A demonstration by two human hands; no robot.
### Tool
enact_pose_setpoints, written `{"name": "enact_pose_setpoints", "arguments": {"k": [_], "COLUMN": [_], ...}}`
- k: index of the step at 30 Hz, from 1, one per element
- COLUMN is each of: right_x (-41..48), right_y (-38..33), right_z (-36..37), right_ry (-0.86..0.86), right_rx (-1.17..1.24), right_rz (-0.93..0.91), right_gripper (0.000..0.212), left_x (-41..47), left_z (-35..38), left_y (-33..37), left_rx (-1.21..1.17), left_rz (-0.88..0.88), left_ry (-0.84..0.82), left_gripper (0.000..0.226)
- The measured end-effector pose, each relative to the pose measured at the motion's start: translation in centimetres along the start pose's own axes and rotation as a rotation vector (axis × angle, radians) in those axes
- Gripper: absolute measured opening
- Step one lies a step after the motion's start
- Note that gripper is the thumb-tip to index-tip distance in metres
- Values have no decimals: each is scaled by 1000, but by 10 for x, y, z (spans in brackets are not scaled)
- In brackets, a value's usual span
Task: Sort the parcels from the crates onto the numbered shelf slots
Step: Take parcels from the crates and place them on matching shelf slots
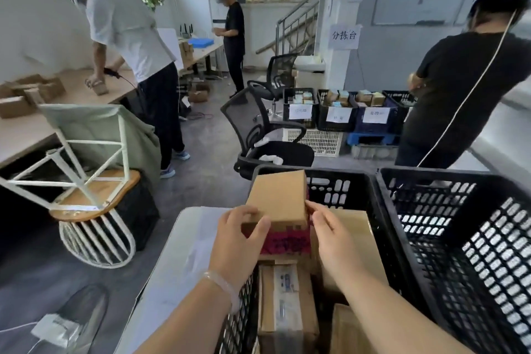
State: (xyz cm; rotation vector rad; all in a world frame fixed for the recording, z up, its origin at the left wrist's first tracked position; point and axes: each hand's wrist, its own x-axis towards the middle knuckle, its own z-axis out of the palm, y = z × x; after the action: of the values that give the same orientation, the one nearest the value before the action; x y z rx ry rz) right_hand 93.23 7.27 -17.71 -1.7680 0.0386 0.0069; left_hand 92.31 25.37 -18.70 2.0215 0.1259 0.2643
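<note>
I hold a small brown cardboard parcel (278, 198) above a black plastic crate (373, 210); a red-pink patch covers the parcel's near face. My left hand (240, 236) grips its left near corner, thumb on the near face. My right hand (330, 234) pinches its right edge. Inside the crate lie more cardboard parcels: one with a white label (287, 302) below my hands and a larger one (356, 236) to the right. A second black crate (459, 238) stands to the right; I see no parcel in it. No numbered shelf is in view.
A white tabletop (178, 267) carries the crates. An upturned white-framed stool (92, 192) is on the left and a black office chair (258, 135) is ahead. Three people work around the room. Labelled crates of boxes (339, 112) line the far wall.
</note>
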Motion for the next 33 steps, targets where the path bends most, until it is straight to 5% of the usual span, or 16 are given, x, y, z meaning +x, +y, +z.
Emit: {"name": "enact_pose_setpoints", "arguments": {"k": [7,11,14,17,22,26,29,33], "right_x": [-20,-20,-21,-18,-15,-23,-30,-39], "right_y": [-33,-35,-31,-24,-13,-9,-10,-14], "right_z": [-18,-27,-38,-52,-67,-74,-80,-84], "right_ry": [171,256,257,327,40,143,222,273], "right_rx": [-283,-356,-205,1,299,220,-16,-174], "right_rz": [-507,-641,-569,-343,79,35,-54,-120], "right_gripper": [29,33,37,37,70,82,79,83], "left_x": [7,11,9,8,1,7,10,6], "left_z": [3,10,13,13,29,38,42,49], "left_y": [56,66,59,48,40,42,49,58], "left_rx": [-82,-124,-410,-698,-855,-693,-513,-573], "left_rz": [-41,-37,-123,-246,-425,-224,-57,-98], "left_ry": [-118,-170,-217,-446,-557,-410,-376,-495], "left_gripper": [99,89,65,55,53,29,40,69]}}
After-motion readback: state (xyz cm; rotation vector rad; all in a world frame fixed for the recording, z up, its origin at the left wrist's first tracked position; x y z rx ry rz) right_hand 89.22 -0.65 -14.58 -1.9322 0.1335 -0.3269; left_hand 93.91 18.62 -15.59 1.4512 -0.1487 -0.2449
